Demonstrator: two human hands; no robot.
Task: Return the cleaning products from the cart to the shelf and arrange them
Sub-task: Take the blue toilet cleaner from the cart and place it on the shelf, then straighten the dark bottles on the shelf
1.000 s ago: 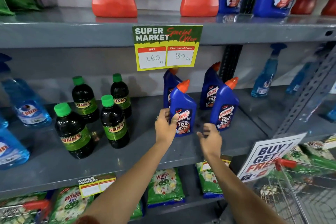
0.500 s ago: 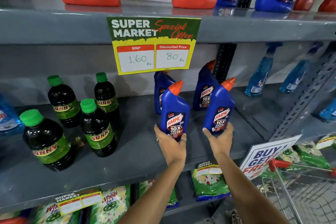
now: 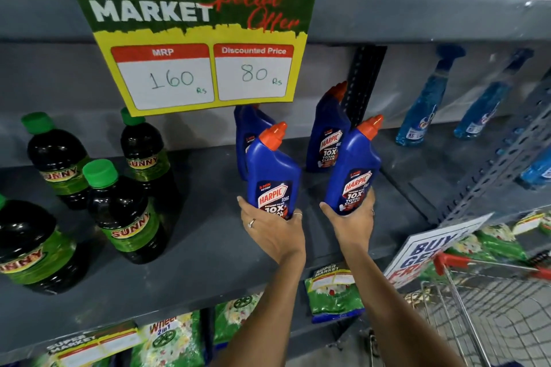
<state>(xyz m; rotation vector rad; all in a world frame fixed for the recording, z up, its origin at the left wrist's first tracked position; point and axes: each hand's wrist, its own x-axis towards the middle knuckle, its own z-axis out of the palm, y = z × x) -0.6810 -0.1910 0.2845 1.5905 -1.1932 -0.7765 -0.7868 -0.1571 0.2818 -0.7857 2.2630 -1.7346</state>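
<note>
Two blue Harpic bottles with orange caps stand at the front of the grey middle shelf (image 3: 208, 247). My left hand (image 3: 274, 232) wraps the base of the left front Harpic bottle (image 3: 272, 170). My right hand (image 3: 351, 223) cups the base of the right front Harpic bottle (image 3: 354, 167). Two more of these stand behind: a back left Harpic bottle (image 3: 247, 131), partly hidden by the sign, and a back right Harpic bottle (image 3: 328, 134). The wire cart (image 3: 489, 307) with red handle sits at lower right.
Several dark Sunny bottles (image 3: 125, 208) with green caps stand left on the same shelf. Blue spray bottles (image 3: 423, 110) stand at the right. A yellow price sign (image 3: 196, 39) hangs from the upper shelf edge. Green detergent packs (image 3: 334, 292) fill the shelf below.
Both hands went from open near the front bottles to gripping their bases. The view has moved closer to the shelf and tilted down slightly.
</note>
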